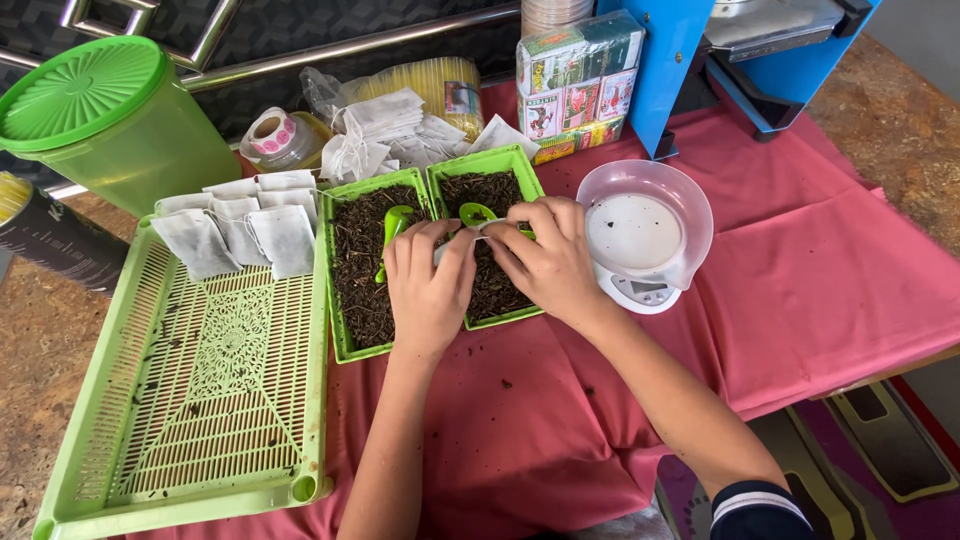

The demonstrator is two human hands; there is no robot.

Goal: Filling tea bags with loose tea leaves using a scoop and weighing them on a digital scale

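Observation:
My left hand (430,285) and my right hand (545,260) meet over two small green trays of dark loose tea. Together they pinch a small white tea bag (478,232) between the fingertips. The left tray (340,300) holds a green scoop (392,232). A second green scoop (474,212) lies in the right tray (500,160), just beyond my fingers. Most of the bag is hidden by my fingers.
A large green slotted tray (200,400) at left carries several filled white tea bags (240,225). Empty bags (390,130) are piled behind. A white kitchen scale with a clear bowl (645,230) stands at right, a green lidded jug (110,120) at far left, a blue machine (700,50) behind.

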